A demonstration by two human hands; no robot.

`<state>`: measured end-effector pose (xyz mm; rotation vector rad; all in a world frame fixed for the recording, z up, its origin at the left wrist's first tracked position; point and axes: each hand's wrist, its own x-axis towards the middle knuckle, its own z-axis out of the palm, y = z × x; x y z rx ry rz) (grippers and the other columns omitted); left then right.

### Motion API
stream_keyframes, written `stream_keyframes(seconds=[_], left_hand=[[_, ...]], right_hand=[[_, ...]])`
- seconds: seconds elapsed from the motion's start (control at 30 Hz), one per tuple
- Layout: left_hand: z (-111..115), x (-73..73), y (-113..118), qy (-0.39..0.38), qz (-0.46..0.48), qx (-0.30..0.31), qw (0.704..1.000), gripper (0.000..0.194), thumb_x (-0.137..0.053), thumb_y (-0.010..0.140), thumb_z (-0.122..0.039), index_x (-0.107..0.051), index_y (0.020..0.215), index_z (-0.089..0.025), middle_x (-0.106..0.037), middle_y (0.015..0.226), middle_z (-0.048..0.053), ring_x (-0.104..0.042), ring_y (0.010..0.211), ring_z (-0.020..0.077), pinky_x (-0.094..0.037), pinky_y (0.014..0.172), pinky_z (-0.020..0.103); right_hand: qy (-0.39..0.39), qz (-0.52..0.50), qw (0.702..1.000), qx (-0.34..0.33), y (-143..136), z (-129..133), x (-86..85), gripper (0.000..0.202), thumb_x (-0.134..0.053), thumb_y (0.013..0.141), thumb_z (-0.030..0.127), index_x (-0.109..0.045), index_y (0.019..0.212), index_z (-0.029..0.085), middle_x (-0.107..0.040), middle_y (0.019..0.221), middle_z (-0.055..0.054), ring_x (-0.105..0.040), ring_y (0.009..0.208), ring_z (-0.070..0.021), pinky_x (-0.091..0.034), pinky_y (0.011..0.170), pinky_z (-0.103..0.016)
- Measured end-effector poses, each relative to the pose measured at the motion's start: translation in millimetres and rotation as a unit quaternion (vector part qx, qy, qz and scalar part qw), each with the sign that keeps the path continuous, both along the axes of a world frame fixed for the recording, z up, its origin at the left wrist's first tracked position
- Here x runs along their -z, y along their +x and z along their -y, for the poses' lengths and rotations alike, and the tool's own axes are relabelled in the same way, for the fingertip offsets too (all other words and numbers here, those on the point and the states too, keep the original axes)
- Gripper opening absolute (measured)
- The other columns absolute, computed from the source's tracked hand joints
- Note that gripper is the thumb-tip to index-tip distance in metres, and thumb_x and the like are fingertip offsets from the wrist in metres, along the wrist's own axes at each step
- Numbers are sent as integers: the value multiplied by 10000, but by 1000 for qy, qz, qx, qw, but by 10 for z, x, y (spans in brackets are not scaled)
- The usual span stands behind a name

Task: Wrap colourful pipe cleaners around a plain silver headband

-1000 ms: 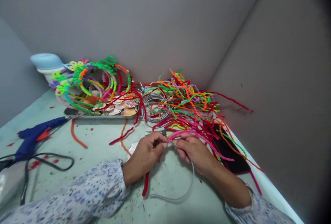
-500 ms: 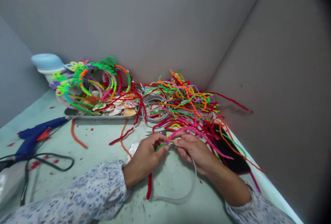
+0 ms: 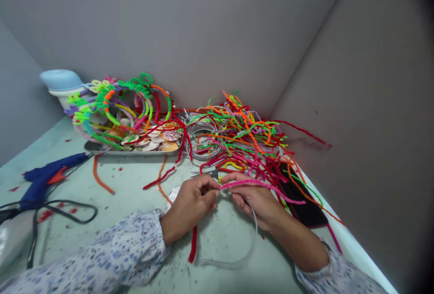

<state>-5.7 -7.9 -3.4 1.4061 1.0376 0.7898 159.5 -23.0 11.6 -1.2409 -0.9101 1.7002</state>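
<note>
- Left hand (image 3: 191, 201): thumb and forefinger pinching one end of the pink pipe cleaner, other fingers curled.
- Right hand (image 3: 256, 199): fingers bent, beneath the pink pipe cleaner; cannot tell whether they are closed tight.
- Pink pipe cleaner (image 3: 259, 183): running from the left fingertips across the right hand, far end beyond it.
- Grey wire (image 3: 255, 239): emerging at the right hand, curving down over the table (image 3: 135, 208).
- Red pipe cleaner (image 3: 193, 244): one length, extending below the left hand.
- Scissors (image 3: 214, 173): red and yellow handles, just behind the hands.
- Metal tray (image 3: 132, 153): holding seashells (image 3: 154, 140), with fuzzy multicoloured headbands (image 3: 149, 108) heaped above.
- Wire coil (image 3: 200, 156): between tray and pipe-cleaner pile (image 3: 251, 126).
- Dark flat device (image 3: 308, 208): at right, partly under pipe cleaners.
- Glue gun (image 3: 37, 185): blue, red trigger, lying at left.
- White container (image 3: 61, 81): light-blue lid, behind the headbands.
</note>
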Motion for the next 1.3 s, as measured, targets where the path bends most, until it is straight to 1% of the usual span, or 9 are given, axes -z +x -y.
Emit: stream_keyframes(seconds=[0.3,0.37,0.47,0.53,0.67,0.87,1.03,1.17,1.3], left_hand=[[-19,-13,12,-11,9,16,1000,132,-590,781,-251,-605,865,-151,-590,561,-23,-538,495,96,-388,489,194],[-32,-19,10,-28,25,29,999,150,-574,804,-293,-595,846,-150,-582,548,-24,-528,479,90,-385,482,190],[-54,-23,5,-77,51,34,995,247,-511,849,-379,-561,769,-152,-563,507,-21,-504,425,85,-380,445,188],[-68,-18,4,-92,58,36,993,285,-501,852,-410,-545,738,-152,-559,494,-17,-505,410,87,-382,427,188],[-86,-9,4,-99,51,45,993,298,-531,834,-421,-535,713,-149,-577,536,-6,-520,414,85,-389,412,188],[-97,-22,-1,-101,45,73,991,304,-549,827,-420,-523,697,-147,-566,539,-14,-528,412,80,-387,405,184],[-98,-31,8,-100,30,66,992,303,-556,818,-421,-521,689,-149,-556,521,-24,-518,398,74,-367,388,174],[-91,-41,16,-85,6,63,994,313,-539,823,-419,-513,665,-149,-532,472,-33,-492,379,68,-353,381,167],[-95,-34,22,-79,-1,69,995,294,-532,826,-399,-506,670,-151,-524,476,-41,-492,381,65,-356,386,164]], right_hand=[[29,31,999,-8,33,-21,36,205,-561,697,204,-650,879,173,-372,421,86,-254,380,-64,-151,379,-200],[36,48,998,-18,46,-23,31,201,-551,715,215,-655,883,175,-368,413,84,-247,371,-69,-148,370,-202],[44,55,997,-36,59,-19,22,192,-546,739,223,-655,891,181,-368,415,82,-238,366,-70,-146,365,-205],[50,58,996,-47,60,-12,14,181,-544,741,206,-652,884,187,-367,417,80,-235,367,-69,-144,367,-207],[48,60,996,-53,52,-1,-7,163,-541,737,172,-641,864,195,-364,428,79,-228,366,-64,-121,367,-211],[45,60,996,-49,44,-7,-27,81,-589,765,229,-607,838,199,-339,399,95,-227,351,-59,-105,360,-210],[44,63,996,-54,41,-7,-27,99,-589,775,232,-591,861,183,-357,397,103,-228,342,-47,-115,353,-195],[40,53,996,-51,36,-8,-28,129,-599,759,253,-586,860,173,-361,389,107,-230,334,-43,-118,344,-189],[29,42,997,-51,34,-9,-37,150,-613,747,280,-583,843,169,-363,394,110,-233,337,-37,-116,340,-179]])
